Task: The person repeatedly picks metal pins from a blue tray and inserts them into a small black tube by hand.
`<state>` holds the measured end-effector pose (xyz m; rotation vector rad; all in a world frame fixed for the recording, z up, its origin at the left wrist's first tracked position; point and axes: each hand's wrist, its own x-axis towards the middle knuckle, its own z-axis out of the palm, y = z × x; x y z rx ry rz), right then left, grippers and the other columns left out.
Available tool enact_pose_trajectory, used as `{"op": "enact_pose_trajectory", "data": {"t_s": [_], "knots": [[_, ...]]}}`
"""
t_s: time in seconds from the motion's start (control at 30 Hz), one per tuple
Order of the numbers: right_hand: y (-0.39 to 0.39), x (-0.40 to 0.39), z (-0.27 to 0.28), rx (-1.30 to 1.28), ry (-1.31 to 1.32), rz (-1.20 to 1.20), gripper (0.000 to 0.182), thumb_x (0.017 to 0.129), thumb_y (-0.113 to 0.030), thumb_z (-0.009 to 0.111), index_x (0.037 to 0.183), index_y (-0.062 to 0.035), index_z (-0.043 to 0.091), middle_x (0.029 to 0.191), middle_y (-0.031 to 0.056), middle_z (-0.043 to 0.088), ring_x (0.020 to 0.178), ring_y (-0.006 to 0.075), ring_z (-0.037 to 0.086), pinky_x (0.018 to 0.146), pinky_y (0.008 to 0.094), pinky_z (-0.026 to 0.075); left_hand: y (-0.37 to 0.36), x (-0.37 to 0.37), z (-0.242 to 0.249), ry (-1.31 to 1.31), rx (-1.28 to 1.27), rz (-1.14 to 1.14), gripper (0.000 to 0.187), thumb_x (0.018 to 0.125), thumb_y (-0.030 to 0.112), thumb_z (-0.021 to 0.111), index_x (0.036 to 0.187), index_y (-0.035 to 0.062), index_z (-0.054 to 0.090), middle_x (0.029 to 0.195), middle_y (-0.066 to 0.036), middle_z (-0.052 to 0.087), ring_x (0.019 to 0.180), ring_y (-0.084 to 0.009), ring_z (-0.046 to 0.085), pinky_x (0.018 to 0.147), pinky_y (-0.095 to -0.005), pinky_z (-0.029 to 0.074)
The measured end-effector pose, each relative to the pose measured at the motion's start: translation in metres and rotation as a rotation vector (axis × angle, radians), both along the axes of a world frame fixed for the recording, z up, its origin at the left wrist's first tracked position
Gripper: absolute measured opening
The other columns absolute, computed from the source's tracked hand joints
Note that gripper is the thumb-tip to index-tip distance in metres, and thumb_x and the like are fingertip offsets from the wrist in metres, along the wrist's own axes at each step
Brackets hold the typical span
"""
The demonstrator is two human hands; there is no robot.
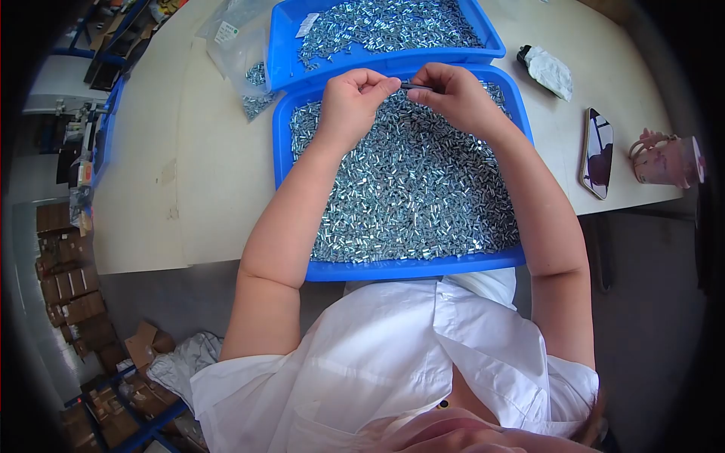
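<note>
My left hand [350,110] and my right hand [458,97] meet over the far edge of a blue plastic tray [411,270]. Thumb and fingers of each are pinched around a thin dark rod-like piece [414,87] that spans the small gap between them. Its exact kind is too small to make out, and its ends are hidden by the fingertips. Below my hands, the tray is filled with a thick layer of small shiny metal cylinders [408,189].
Behind stands a second blue tray [283,53] of similar metal pieces. A clear plastic bag [245,57] with more pieces lies at its left. To the right are a white crumpled packet [549,72], a phone [598,155] and a pink cup [664,162] near the table's edge.
</note>
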<state>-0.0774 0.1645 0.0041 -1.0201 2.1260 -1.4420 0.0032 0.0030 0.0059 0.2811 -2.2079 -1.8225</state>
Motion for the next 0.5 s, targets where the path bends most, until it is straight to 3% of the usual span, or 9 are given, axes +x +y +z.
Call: {"op": "enact_pose_trajectory", "data": {"t_s": [0.13, 0.2, 0.33, 0.43, 0.5], "knots": [[0.001, -0.001, 0.003, 0.147, -0.109, 0.033, 0.022, 0.086, -0.022, 0.056, 0.088, 0.0002, 0.058, 0.072, -0.0022, 0.054, 0.065, 0.0043, 0.047, 0.059, 0.0204, 0.041, 0.001, 0.001, 0.002, 0.025, -0.047, -0.020, 0.013, 0.077, 0.013, 0.067, 0.078, 0.0011, 0.063, 0.063, 0.005, 0.055, 0.054, -0.0006, 0.041, 0.047, -0.0170, 0.029], [-0.001, 0.001, -0.004, -0.010, -0.054, -0.027, 0.023, 0.084, -0.024, 0.058, 0.083, -0.0013, 0.059, 0.063, 0.0004, 0.053, 0.059, 0.0074, 0.047, 0.055, 0.0244, 0.040, 0.001, 0.001, 0.002, 0.017, -0.052, -0.002, 0.013, 0.077, 0.014, 0.067, 0.078, 0.0012, 0.063, 0.062, 0.005, 0.054, 0.053, -0.0006, 0.041, 0.046, -0.0171, 0.029], [-0.002, 0.002, -0.005, -0.070, 0.105, -0.055, 0.022, 0.085, -0.023, 0.056, 0.082, -0.0014, 0.059, 0.062, 0.0010, 0.054, 0.058, 0.0083, 0.048, 0.055, 0.0251, 0.040, 0.003, 0.001, 0.001, 0.029, -0.082, -0.001, 0.014, 0.077, 0.015, 0.068, 0.077, 0.0014, 0.063, 0.062, 0.005, 0.054, 0.052, -0.0004, 0.039, 0.045, -0.0171, 0.028], [-0.001, 0.005, 0.003, 0.016, -0.009, -0.006, 0.021, 0.085, -0.022, 0.054, 0.082, -0.0020, 0.059, 0.063, 0.0022, 0.056, 0.059, 0.0089, 0.049, 0.055, 0.0259, 0.041, 0.003, 0.002, 0.002, 0.026, -0.094, -0.015, 0.014, 0.077, 0.015, 0.068, 0.077, 0.0016, 0.063, 0.062, 0.005, 0.053, 0.052, -0.0004, 0.039, 0.045, -0.0171, 0.028], [0.000, 0.006, 0.011, 0.150, 0.012, -0.003, 0.019, 0.087, -0.018, 0.053, 0.091, 0.0000, 0.058, 0.071, 0.0015, 0.055, 0.065, 0.0078, 0.049, 0.060, 0.0244, 0.041, 0.002, 0.001, 0.000, 0.011, -0.102, -0.018, 0.014, 0.077, 0.015, 0.067, 0.077, 0.0017, 0.063, 0.062, 0.005, 0.053, 0.052, -0.0004, 0.039, 0.044, -0.0171, 0.028]]}}
